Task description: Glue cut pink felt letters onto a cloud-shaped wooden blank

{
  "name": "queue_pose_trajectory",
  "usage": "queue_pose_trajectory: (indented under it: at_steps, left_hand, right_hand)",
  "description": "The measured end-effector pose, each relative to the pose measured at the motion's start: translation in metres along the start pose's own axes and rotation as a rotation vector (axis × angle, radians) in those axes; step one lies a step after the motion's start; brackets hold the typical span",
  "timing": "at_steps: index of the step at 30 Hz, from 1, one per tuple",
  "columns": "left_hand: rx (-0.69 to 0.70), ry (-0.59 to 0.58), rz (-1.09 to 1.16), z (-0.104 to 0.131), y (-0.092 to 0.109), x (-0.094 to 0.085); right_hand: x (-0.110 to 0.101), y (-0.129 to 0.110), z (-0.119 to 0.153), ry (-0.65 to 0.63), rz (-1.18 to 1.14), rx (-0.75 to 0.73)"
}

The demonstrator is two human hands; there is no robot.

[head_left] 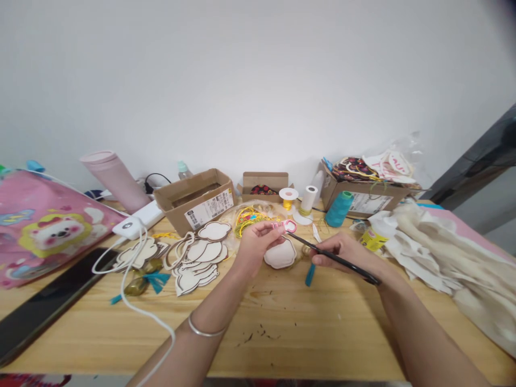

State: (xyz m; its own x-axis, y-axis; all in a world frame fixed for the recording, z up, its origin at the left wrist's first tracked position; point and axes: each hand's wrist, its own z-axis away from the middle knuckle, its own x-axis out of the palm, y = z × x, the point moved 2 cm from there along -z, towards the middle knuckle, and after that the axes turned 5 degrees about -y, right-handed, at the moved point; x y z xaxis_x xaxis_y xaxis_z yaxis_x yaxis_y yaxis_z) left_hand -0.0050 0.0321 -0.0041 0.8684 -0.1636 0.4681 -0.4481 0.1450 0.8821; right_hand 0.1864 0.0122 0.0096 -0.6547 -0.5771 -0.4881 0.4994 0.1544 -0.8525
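Observation:
Near the middle of the table, my left hand [261, 242] pinches a small pink and white piece [289, 226] between thumb and fingertips. A long black tool [342, 261] with a thin tip lies in my right hand [342, 251], whose fingers are closed round it. Its tip is beside the pink and white piece; whether they touch I cannot tell. Below them a cream scalloped shape [280, 253] lies on the wooden table [290, 333]. Behind my left hand is a tangle of yellow thread [246, 217].
Cream cut-out shapes [201, 258] and a white cable [141, 307] lie left. Cardboard boxes [197, 201], a teal thread cone [339, 209] and white spools [308, 199] stand behind. At right are a glue bottle [377, 234] and beige cloth [455, 252]; a dark phone-like slab [52, 306] lies far left.

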Motion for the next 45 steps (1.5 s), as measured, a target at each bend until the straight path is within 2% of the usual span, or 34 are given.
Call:
queue_pose_trajectory:
  at_steps: [11, 15, 17, 19, 22, 26, 32, 35, 39, 42, 45]
  left_hand:
    - [-0.037, -0.015, 0.018, -0.001, 0.002, 0.000]
    - [-0.024, -0.008, 0.076, 0.000, 0.004, -0.001]
    - [-0.020, -0.005, 0.125, 0.000, 0.004, -0.001]
    - [-0.039, -0.019, 0.161, 0.000, 0.002, -0.001]
    - [-0.083, -0.070, 0.168, 0.002, -0.004, 0.002]
    - [-0.113, -0.125, 0.134, 0.007, -0.012, 0.010]
    - [-0.148, -0.179, 0.028, 0.013, -0.017, 0.018]
    - [-0.119, -0.214, -0.047, 0.013, -0.014, 0.019]
    - [-0.044, -0.204, -0.219, 0.010, -0.009, 0.016]
    - [-0.073, -0.212, -0.274, 0.008, -0.010, 0.012]
    - [-0.102, -0.262, -0.236, 0.008, -0.013, 0.011]
  right_hand:
    - [-0.002, 0.001, 0.002, -0.034, 0.009, 0.008]
    - [-0.005, 0.002, 0.003, -0.018, -0.057, 0.024]
    - [-0.006, -0.004, 0.003, 0.073, -0.099, 0.048]
    - [-0.005, -0.014, 0.002, 0.233, -0.162, 0.067]
    - [0.005, -0.027, -0.004, 0.449, -0.357, 0.019]
    - [0.022, -0.026, -0.017, 0.572, -0.548, -0.106]
    - [0.028, -0.008, -0.023, 0.610, -0.560, -0.249]
    - [0.023, -0.007, -0.020, 0.613, -0.476, -0.246]
    - [0.016, -0.013, -0.016, 0.537, -0.337, -0.238]
    - [0.014, -0.016, -0.015, 0.503, -0.318, -0.245]
    - [0.015, -0.015, -0.014, 0.486, -0.360, -0.250]
